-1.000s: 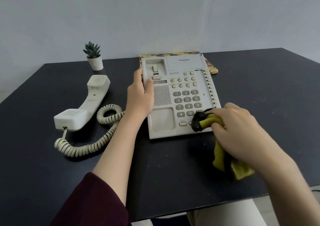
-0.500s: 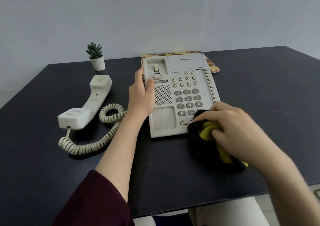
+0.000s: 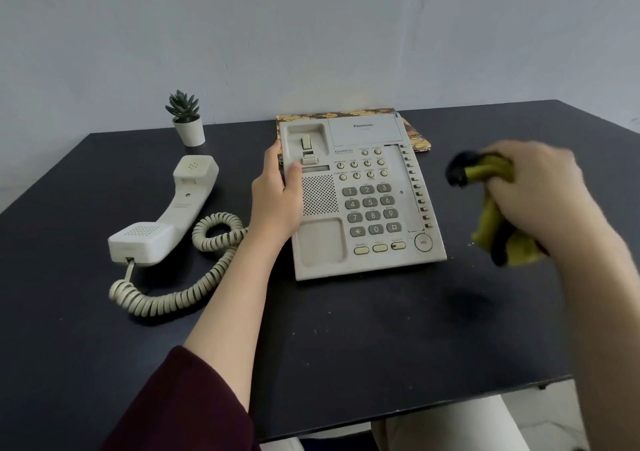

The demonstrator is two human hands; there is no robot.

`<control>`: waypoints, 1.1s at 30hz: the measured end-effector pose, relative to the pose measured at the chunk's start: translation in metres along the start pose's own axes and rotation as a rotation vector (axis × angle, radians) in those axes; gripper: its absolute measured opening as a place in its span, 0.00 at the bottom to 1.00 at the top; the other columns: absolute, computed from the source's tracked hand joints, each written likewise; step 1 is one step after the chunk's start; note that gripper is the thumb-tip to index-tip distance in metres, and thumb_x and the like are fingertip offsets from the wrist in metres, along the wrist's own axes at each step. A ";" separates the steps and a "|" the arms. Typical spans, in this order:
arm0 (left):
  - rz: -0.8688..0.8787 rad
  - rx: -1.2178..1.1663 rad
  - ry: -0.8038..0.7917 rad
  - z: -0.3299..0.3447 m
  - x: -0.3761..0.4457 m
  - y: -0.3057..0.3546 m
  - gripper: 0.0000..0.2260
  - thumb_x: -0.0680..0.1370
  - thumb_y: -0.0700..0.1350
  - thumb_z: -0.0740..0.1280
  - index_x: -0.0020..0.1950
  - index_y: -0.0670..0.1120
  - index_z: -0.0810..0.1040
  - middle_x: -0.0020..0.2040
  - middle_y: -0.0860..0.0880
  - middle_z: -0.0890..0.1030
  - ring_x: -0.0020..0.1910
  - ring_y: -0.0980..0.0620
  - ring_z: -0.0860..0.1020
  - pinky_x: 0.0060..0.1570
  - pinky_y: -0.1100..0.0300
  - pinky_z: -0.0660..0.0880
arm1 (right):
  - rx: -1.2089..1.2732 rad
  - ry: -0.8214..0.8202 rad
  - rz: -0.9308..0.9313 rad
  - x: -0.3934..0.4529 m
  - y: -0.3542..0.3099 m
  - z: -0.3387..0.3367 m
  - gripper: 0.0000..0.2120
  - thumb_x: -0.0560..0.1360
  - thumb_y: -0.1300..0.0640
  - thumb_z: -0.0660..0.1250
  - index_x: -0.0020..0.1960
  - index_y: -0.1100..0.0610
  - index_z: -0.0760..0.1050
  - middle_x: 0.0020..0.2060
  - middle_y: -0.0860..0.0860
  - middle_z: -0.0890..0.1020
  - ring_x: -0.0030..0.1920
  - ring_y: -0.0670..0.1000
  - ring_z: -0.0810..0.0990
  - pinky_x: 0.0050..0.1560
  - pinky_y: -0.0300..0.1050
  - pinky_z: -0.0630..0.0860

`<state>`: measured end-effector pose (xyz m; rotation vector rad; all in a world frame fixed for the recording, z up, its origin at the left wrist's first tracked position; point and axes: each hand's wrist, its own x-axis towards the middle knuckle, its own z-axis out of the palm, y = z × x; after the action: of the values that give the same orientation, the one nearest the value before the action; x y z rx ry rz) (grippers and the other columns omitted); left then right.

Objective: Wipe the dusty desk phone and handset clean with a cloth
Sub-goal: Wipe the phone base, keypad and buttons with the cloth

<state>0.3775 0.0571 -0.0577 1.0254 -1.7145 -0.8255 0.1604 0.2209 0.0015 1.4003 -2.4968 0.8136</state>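
Observation:
A beige desk phone (image 3: pixel 360 201) with a grey keypad lies in the middle of the black table (image 3: pixel 346 329). My left hand (image 3: pixel 277 197) grips its left edge, thumb on top beside the speaker grille. The handset (image 3: pixel 166 215) lies off the cradle to the left, earpiece side up, its coiled cord (image 3: pixel 183 277) looping back toward the phone. My right hand (image 3: pixel 540 194) is raised right of the phone, apart from it, shut on a bunched yellow and black cloth (image 3: pixel 491 229) that hangs below the fist.
A small potted succulent (image 3: pixel 187 119) stands at the back left by the wall. A floral-patterned book or pad (image 3: pixel 415 135) lies under the phone's far end. The table's front edge (image 3: pixel 415 409) runs close to my body.
My right hand lifted the cloth off the phone's lower right corner and swung it up and to the right. The left hand kept its hold on the phone.

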 end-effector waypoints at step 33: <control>-0.040 -0.065 0.033 0.000 0.001 -0.002 0.18 0.83 0.42 0.52 0.72 0.49 0.67 0.58 0.59 0.73 0.54 0.68 0.70 0.49 0.84 0.61 | -0.039 0.052 -0.417 0.095 -0.083 0.073 0.16 0.71 0.64 0.61 0.57 0.52 0.76 0.51 0.54 0.75 0.47 0.59 0.75 0.40 0.46 0.66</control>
<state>0.3778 0.0554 -0.0593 1.0268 -1.6342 -0.8796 0.1855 0.0772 0.0089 1.7722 -2.0577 0.6980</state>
